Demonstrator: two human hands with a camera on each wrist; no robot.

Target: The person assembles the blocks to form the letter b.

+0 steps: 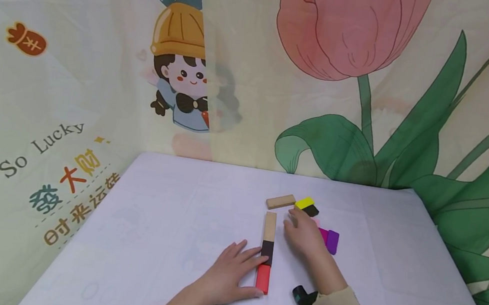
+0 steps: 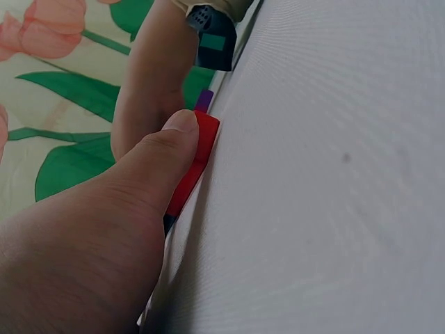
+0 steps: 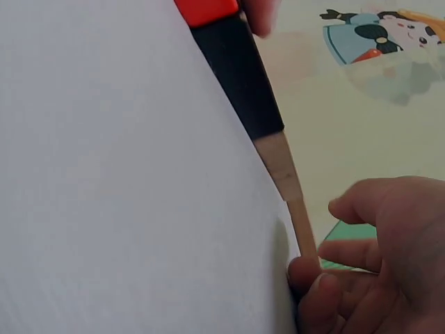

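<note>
Three blocks lie end to end in a line on the white table [image 1: 164, 224]: a tan block [image 1: 270, 226] farthest, a black block [image 1: 267, 252] in the middle, a red block [image 1: 263, 278] nearest. My left hand [image 1: 231, 272] lies flat to their left, with straight fingers against the black block and the thumb [image 2: 163, 156] pressing the red block [image 2: 203, 146]. My right hand [image 1: 303, 232] rests to the right of the line, fingers loosely bent, holding nothing. In the right wrist view its fingertips [image 3: 313, 275] touch the table by the tan block's [image 3: 288, 184] far end.
Loose blocks lie beyond and beside the right hand: a tan one [image 1: 280, 201], a yellow one [image 1: 304, 202], a black one [image 1: 312, 211], a magenta one [image 1: 323, 234] and a purple one [image 1: 332, 241]. Printed fabric walls stand behind the table and on both sides.
</note>
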